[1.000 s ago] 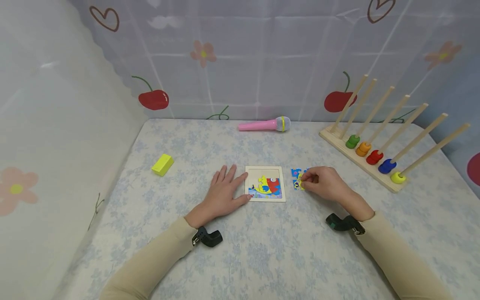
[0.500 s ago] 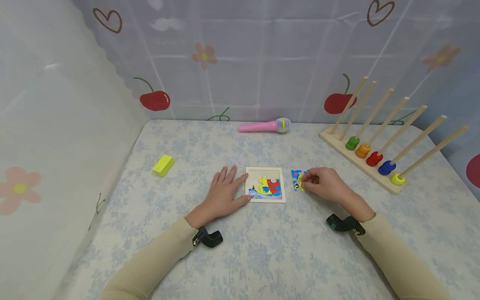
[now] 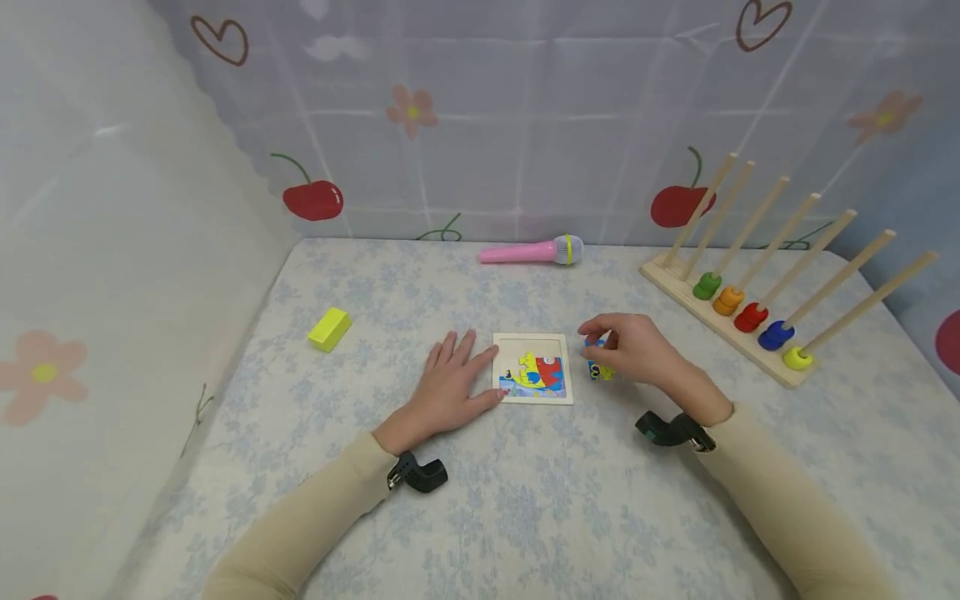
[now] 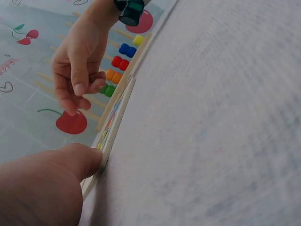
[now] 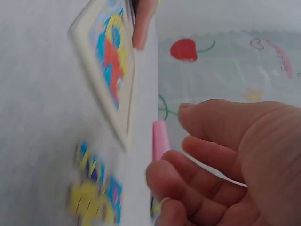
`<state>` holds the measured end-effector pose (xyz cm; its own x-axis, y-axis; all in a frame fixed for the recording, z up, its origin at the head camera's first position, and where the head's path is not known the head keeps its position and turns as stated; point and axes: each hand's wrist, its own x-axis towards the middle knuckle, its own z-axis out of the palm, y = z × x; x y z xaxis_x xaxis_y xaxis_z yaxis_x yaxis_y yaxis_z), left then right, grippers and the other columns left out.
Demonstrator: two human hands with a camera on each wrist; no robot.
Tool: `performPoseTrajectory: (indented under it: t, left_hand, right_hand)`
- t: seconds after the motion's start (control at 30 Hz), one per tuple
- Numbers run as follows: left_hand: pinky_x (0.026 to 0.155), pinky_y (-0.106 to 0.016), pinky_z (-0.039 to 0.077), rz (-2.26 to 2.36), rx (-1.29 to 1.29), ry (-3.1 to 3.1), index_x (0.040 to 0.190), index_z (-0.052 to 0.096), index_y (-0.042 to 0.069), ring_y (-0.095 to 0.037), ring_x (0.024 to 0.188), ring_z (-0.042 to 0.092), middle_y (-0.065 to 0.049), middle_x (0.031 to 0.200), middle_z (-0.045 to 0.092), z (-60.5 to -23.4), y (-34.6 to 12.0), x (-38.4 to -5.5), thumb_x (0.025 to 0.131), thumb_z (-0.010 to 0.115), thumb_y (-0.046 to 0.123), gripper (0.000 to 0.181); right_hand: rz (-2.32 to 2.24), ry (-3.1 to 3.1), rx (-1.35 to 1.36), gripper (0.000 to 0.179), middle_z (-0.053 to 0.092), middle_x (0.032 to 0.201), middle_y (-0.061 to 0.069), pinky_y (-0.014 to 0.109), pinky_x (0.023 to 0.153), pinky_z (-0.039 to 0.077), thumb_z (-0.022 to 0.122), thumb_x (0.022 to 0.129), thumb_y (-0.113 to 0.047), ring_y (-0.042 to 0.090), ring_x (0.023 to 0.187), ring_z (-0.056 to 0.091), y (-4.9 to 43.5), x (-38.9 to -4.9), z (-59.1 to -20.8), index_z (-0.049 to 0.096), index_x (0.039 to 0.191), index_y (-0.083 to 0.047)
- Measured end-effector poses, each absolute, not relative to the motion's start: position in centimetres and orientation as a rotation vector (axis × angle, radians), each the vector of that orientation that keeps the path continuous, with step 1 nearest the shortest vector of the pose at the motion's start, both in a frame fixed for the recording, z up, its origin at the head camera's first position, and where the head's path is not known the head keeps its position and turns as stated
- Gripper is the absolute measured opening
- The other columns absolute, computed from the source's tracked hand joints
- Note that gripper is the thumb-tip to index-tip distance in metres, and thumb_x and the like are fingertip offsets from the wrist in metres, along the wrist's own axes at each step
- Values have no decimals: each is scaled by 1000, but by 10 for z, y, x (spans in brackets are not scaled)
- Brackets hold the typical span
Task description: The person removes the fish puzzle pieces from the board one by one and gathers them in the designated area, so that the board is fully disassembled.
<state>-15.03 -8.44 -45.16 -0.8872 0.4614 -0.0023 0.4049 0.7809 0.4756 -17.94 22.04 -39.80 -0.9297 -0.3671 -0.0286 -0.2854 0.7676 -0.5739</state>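
My left hand (image 3: 444, 385) lies flat with spread fingers. Its thumb and forefinger touch the left edge of a square wooden puzzle tray (image 3: 513, 346). Yellow, red and blue puzzle pieces (image 3: 546, 373) fill the tray's lower and right part; bare wood shows at the upper left. Over the loose puzzle pieces (image 3: 597, 372) to the tray's right hovers my right hand (image 3: 637, 348), partly covering them. In the right wrist view, the thumb (image 5: 211, 120) stands apart from the loosely bent fingers, and no piece shows between them. Those blue and yellow pieces (image 5: 89, 200) lie below the hand.
A pink toy microphone (image 3: 525, 252) lies at the back. A yellow block (image 3: 329, 329) rests at the left. Back right stands a wooden peg rack (image 3: 720, 321) with coloured beads and tall slanting rods. A patterned curtain (image 3: 517, 125) hangs behind the table.
My right hand has shifted left and slightly back across the loose pieces, and its thumb and fingers have parted. My left hand stays at the tray's edge.
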Motion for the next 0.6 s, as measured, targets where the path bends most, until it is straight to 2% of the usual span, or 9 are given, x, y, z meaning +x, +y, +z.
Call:
performPoseTrajectory:
  t: [0.33, 0.6]
  left_hand:
    - [123, -67, 11, 713, 699, 2833, 156, 44, 17, -49, 157, 8, -23, 168, 22, -450, -84, -151, 97, 60, 49, 69]
    - [124, -65, 10, 696, 692, 2840, 156, 44, 19, -47, 158, 7, -22, 169, 21, -451, -84, -151, 97, 59, 50, 69]
  right_hand:
    - [-795, 2669, -613, 43, 72, 110, 13, 27, 71, 54, 76, 90, -19, 16, 76, 61, 167, -186, -396, 68, 128, -1]
    - [-778, 2692, -653, 44, 71, 104, 11, 26, 70, 49, 78, 88, -14, 15, 73, 56, 156, -180, -408, 67, 129, 0]
